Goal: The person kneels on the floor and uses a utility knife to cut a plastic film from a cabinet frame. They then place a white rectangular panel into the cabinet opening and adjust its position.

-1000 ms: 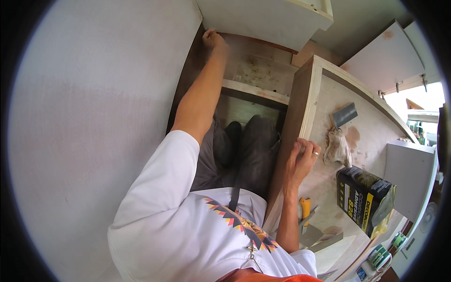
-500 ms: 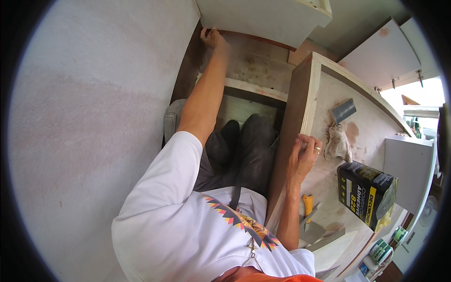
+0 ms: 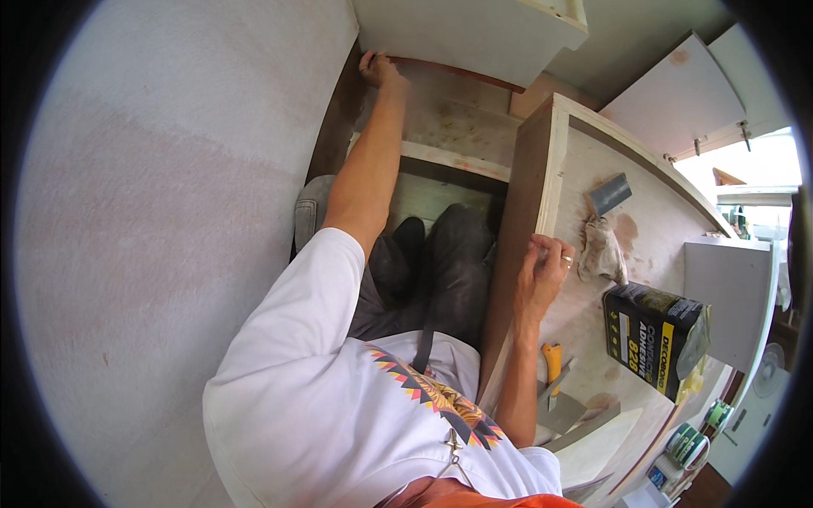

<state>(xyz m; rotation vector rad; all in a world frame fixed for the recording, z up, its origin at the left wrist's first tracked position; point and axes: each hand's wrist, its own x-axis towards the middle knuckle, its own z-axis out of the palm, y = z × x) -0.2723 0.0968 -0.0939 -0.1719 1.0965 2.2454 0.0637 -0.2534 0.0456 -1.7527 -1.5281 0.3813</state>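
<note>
My left arm stretches far forward, and my left hand [image 3: 378, 69] is curled at the left end of a thin reddish-brown strip [image 3: 457, 69] under a pale cabinet panel [image 3: 466, 30]. Its fingers are bent together against the corner by the wall; whatever they may hold is hidden. Nearer to me, my right hand [image 3: 544, 269] rests with bent fingers over the edge of a wooden cabinet frame [image 3: 552, 169], thumb and fingertips at the rim. A grey block [image 3: 608, 195] and a crumpled stained cloth [image 3: 602, 251] lie on the board beyond this hand.
A black-and-yellow adhesive can [image 3: 652, 339] stands on the board at right, with an orange-handled knife [image 3: 552, 368] and flat scrapers [image 3: 563, 413] near my right forearm. A plastered wall [image 3: 169, 237] closes the left side. Below, a pale wooden crosspiece [image 3: 449, 159] spans the opening before my knees.
The view has shifted slightly, moving the cabinets a little leftward. My left hand stays at the far corner, its fingers drawn closer together. My right hand keeps its place on the frame edge.
</note>
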